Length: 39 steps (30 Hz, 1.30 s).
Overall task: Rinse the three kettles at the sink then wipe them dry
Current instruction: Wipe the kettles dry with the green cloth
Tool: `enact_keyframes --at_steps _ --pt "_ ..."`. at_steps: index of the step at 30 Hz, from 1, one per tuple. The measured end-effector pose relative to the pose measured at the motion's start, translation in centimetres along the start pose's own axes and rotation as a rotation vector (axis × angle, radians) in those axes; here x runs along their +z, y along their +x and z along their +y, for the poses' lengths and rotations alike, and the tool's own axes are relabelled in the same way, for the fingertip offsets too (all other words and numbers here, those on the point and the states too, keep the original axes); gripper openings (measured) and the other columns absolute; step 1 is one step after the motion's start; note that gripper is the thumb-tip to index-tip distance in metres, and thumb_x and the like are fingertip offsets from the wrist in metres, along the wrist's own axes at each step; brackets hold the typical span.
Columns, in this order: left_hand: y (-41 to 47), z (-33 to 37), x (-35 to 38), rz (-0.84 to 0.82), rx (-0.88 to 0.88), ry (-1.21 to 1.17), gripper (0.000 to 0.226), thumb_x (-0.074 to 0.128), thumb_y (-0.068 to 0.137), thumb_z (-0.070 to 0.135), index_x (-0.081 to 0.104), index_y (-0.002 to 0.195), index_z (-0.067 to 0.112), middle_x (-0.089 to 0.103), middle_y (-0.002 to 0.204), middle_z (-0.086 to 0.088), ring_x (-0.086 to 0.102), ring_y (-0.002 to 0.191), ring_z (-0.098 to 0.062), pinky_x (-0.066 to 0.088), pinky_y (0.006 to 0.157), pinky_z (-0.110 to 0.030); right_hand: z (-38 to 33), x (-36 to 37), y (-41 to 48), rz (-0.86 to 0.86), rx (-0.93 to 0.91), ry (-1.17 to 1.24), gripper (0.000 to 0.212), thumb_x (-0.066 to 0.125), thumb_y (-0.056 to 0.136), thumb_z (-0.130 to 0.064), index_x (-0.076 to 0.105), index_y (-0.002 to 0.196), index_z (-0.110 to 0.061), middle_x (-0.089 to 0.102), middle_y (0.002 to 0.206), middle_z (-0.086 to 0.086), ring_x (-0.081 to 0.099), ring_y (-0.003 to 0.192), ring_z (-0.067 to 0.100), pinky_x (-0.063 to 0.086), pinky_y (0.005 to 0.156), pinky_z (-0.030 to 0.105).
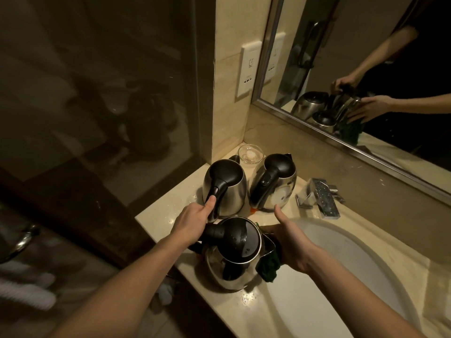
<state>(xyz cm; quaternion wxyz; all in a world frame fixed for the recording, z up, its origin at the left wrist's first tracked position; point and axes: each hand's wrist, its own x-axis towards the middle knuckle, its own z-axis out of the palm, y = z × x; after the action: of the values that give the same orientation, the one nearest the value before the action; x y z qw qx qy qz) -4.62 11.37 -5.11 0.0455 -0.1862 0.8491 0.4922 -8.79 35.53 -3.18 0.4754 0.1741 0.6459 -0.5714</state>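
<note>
The near kettle (pixel 231 254) sits at the front edge of the counter (pixel 290 311), lower centre of the frame, just left of the white sink basin (pixel 353 259). The left hand (pixel 192 219) is wrapped around its black handle; the right hand (pixel 292 242), thumb up, presses a dark green cloth (pixel 269 265) against its steel side. Two more lidded kettles, left (pixel 225 189) and right (pixel 274 182), crowd the counter behind, before a glass dish (pixel 251 154) holding something white. The faucet (pixel 322 197) stands right of them, under the mirror (pixel 366 69).
</note>
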Motion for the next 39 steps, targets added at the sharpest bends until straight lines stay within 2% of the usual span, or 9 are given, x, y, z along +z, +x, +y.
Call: enact_keyframes --at_steps 5,7,10,16,20,23,28,34,39 --pt "0.7 -0.1 -0.1 0.020 -0.030 -0.033 0.066 0.033 0.101 0.062 0.043 0.054 0.016 0.048 0.056 -0.003 0.052 0.062 -0.024 0.041 0.069 -0.038 -0.3 0.1 0.3 -0.046 -0.038 -0.056 0.086 0.012 0.091 -0.077 0.071 0.115 -0.018 0.072 0.116 0.006 0.062 0.107 0.024 0.028 0.111 0.053" --pt "1.0 0.0 -0.2 0.032 -0.033 -0.032 0.066 0.033 0.101 0.061 0.044 0.054 0.015 0.050 0.057 -0.003 0.053 0.062 -0.023 0.043 0.070 -0.038 0.2 0.5 1.0 -0.051 -0.020 -0.055 0.088 0.009 0.092 -0.076 0.071 0.114 -0.018 0.075 0.107 0.005 0.062 0.109 0.027 0.028 0.111 0.055" --pt "1.4 0.2 -0.3 0.043 -0.014 -0.016 0.066 0.034 0.101 0.059 0.046 0.054 0.014 0.051 0.058 -0.004 0.053 0.062 -0.022 0.043 0.071 -0.038 0.7 0.8 2.0 0.022 0.027 -0.049 0.087 0.011 0.093 -0.075 0.067 0.117 -0.013 0.065 0.129 0.014 0.047 0.135 0.039 0.019 0.117 0.062" --pt "1.7 0.2 -0.4 0.009 0.004 0.026 0.065 0.037 0.101 0.059 0.043 0.053 0.015 0.050 0.059 -0.004 0.052 0.062 -0.022 0.041 0.069 -0.037 -0.1 0.7 1.8 -0.014 0.050 -0.102 0.106 0.023 0.080 -0.087 0.043 0.149 -0.010 0.043 0.153 0.019 0.039 0.141 0.041 0.020 0.118 0.061" --pt "2.1 0.6 -0.6 -0.119 -0.016 0.023 0.061 0.040 0.101 0.059 0.045 0.057 0.016 0.054 0.065 -0.004 0.057 0.067 -0.022 0.044 0.074 -0.037 -1.9 -0.1 0.2 -0.040 -0.065 -0.163 0.075 0.026 0.088 -0.078 0.063 0.111 -0.017 0.067 0.120 0.007 0.060 0.116 0.027 0.033 0.112 0.049" --pt "2.5 0.7 -0.7 -0.172 -0.016 0.039 0.058 0.043 0.100 0.059 0.043 0.059 0.017 0.053 0.064 -0.002 0.055 0.065 -0.021 0.043 0.072 -0.036 -2.8 0.1 -0.1 -0.065 -0.107 -0.214 0.071 0.023 0.090 -0.075 0.066 0.103 -0.019 0.072 0.097 -0.003 0.065 0.097 0.016 0.038 0.104 0.041" --pt "2.9 0.6 -0.6 -0.189 -0.016 0.053 0.059 0.042 0.099 0.061 0.043 0.060 0.017 0.050 0.062 -0.002 0.052 0.062 -0.021 0.042 0.073 -0.037 -1.7 0.6 2.2 -0.111 -0.010 -0.178 0.090 0.025 0.085 -0.082 0.065 0.128 -0.013 0.071 0.123 0.008 0.061 0.123 0.029 0.032 0.117 0.051" --pt "3.3 0.4 -0.5 -0.121 -0.015 -0.031 0.064 0.038 0.099 0.064 0.046 0.056 0.018 0.052 0.057 -0.001 0.054 0.063 -0.022 0.043 0.074 -0.037 -0.9 1.1 3.4 -0.099 0.071 -0.204 0.098 0.021 0.085 -0.084 0.056 0.138 -0.009 0.066 0.130 0.013 0.055 0.129 0.034 0.028 0.119 0.055" --pt "3.2 0.6 -0.5 -0.109 -0.013 -0.063 0.063 0.039 0.100 0.061 0.046 0.055 0.017 0.050 0.056 0.000 0.052 0.062 -0.021 0.042 0.073 -0.037 -2.6 1.2 2.0 -0.119 -0.051 -0.277 0.073 0.028 0.088 -0.078 0.067 0.110 -0.021 0.074 0.107 -0.003 0.062 0.112 0.019 0.031 0.116 0.041"
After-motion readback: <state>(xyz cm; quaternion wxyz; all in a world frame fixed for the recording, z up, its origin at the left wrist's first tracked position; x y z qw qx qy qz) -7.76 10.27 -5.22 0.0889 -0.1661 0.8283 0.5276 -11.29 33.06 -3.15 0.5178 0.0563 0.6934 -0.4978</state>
